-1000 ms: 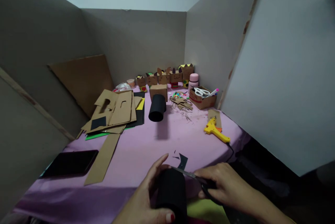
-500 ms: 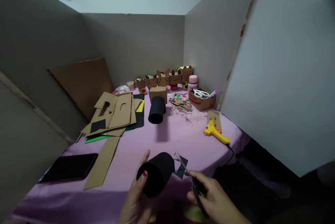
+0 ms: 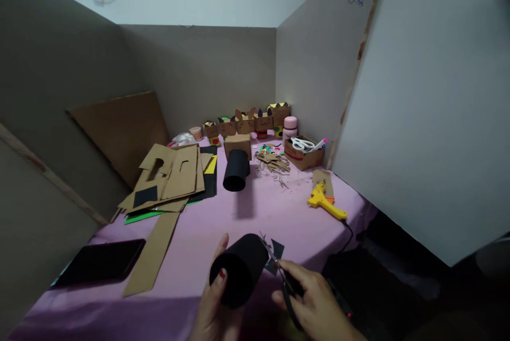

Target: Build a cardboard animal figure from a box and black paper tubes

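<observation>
While a dark tablet (image 3: 98,262) lay at the left end of the worktop (image 3: 199,256), a large cardboard sheet (image 3: 123,134) leaned against the partition behind it. Next came a long cardboard strip (image 3: 155,256), its far end at a pile of cut cardboard (image 3: 181,171), which had a black square (image 3: 145,196) on it and yellow, black and green sheets showing beneath. A cup (image 3: 195,133) stood behind the pile. Near the front edge, the left hand (image 3: 211,298) had its grip wrapped around a black tube (image 3: 253,256), holding it tilted, thumb at the rim of the open near end. Farther back, a second black tube (image 3: 237,164) sat just in front of a small cardboard box (image 3: 238,144). Right of the held tube, scissors (image 3: 274,259) pointed away beside its far end; whether the blades touched it could not be told. Dark scraps (image 3: 279,248) lay just beyond them. The right hand (image 3: 314,298) had its grip closed around the black handles. Well behind, cardboard slivers (image 3: 273,162) lay heaped near a pink bottle (image 3: 290,126) and an open box (image 3: 304,155) of white scissors and pens. Farthest right rested a yellow glue gun (image 3: 326,203).
</observation>
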A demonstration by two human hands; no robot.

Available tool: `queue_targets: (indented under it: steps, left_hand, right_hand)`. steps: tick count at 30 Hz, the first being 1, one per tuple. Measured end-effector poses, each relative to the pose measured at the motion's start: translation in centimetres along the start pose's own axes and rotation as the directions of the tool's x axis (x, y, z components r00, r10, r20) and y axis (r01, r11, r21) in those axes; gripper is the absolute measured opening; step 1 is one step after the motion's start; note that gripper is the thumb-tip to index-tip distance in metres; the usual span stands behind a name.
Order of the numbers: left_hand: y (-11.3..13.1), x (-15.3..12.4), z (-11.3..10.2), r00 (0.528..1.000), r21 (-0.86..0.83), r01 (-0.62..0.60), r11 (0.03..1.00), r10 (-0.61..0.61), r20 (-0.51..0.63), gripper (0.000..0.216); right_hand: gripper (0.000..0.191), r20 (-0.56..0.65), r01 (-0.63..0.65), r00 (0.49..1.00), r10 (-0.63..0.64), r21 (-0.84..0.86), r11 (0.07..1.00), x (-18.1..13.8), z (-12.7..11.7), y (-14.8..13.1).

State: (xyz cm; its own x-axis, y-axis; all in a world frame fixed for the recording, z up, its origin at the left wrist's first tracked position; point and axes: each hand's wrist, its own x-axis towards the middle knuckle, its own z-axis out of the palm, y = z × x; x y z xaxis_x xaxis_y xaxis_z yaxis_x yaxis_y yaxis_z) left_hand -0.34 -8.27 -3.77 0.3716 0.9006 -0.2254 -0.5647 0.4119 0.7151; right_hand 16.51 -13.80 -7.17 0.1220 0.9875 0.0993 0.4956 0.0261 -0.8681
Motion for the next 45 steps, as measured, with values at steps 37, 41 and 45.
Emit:
queue_targets:
  steps: [37,41,45]
  left_hand:
    - [-0.5,0.2,0.0,0.990,-0.295,0.063,0.953,-0.098,-0.105,0.086]
    - [-1.1,0.0,0.2,0.997,-0.189,0.067,0.980,-0.073,-0.027,0.077]
    - [-1.4,-0.4,0.8,0.990,-0.146,0.142,0.979,-0.142,0.013,0.092]
  right_hand:
    - [0.057,-0.008,-0.100,0.991,0.131,0.597,0.796,-0.2,1.3,0.5]
    - [0.074,-0.044,-0.140,0.971,0.235,0.690,0.710,0.3,2.5,-0.7]
    - [0.086,-0.072,-0.077,0.973,0.220,0.795,0.602,0.5,2.9,-2.4]
